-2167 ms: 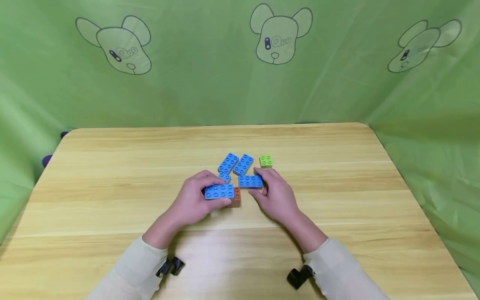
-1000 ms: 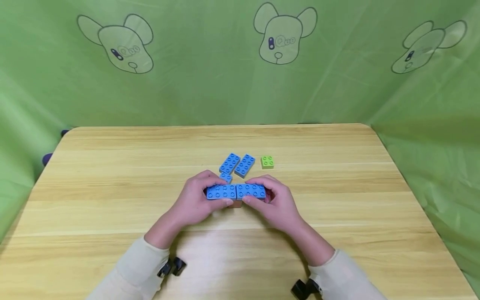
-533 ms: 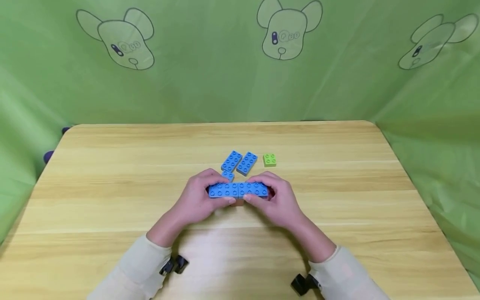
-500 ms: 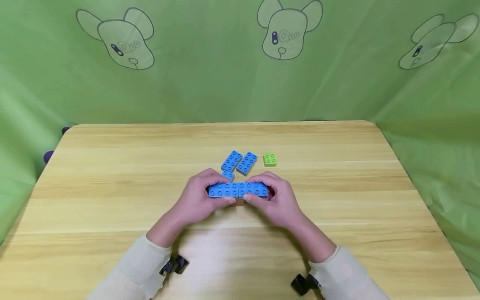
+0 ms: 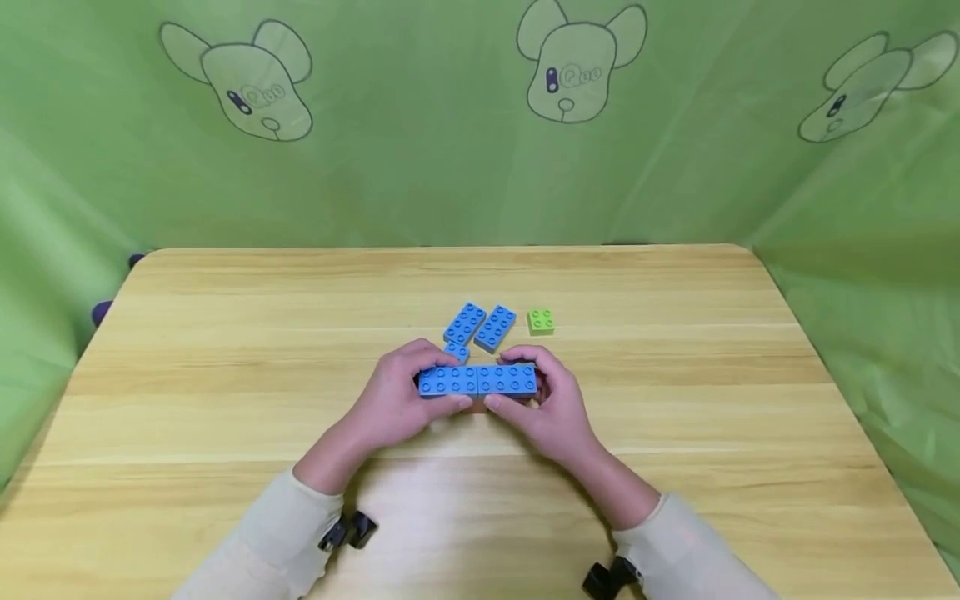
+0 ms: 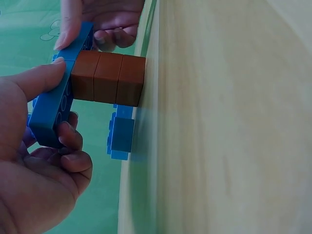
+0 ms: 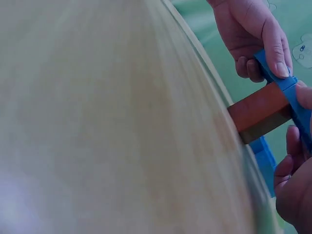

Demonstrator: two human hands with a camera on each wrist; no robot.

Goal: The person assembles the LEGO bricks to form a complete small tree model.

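Observation:
Two blue eight-stud toy bricks lie end to end across the top of a brown column [image 6: 107,78] of three stacked bricks, making a T shape. My left hand [image 5: 390,400] grips the left blue brick [image 5: 448,382], thumb along its front and fingers behind and under it. Around the right blue brick [image 5: 507,381] curls my right hand [image 5: 555,408], its thumb at the front edge. The right index finger stands slightly off the brick's back edge. From above, the brown column is mostly hidden beneath the blue pair.
Behind the hands, two more blue bricks lie slanted, one left [image 5: 465,323] and one right [image 5: 495,328]. A smaller blue brick [image 5: 457,352] sits close to the left fingers. To the right is a lime green four-stud brick [image 5: 540,322]. A green curtain [image 5: 420,183] hangs beyond the wooden table [image 5: 225,375].
My right hand has brought a blue brick from the table onto the brown column, against the left one. Since half a second ago, the right index finger has lifted from its back edge.

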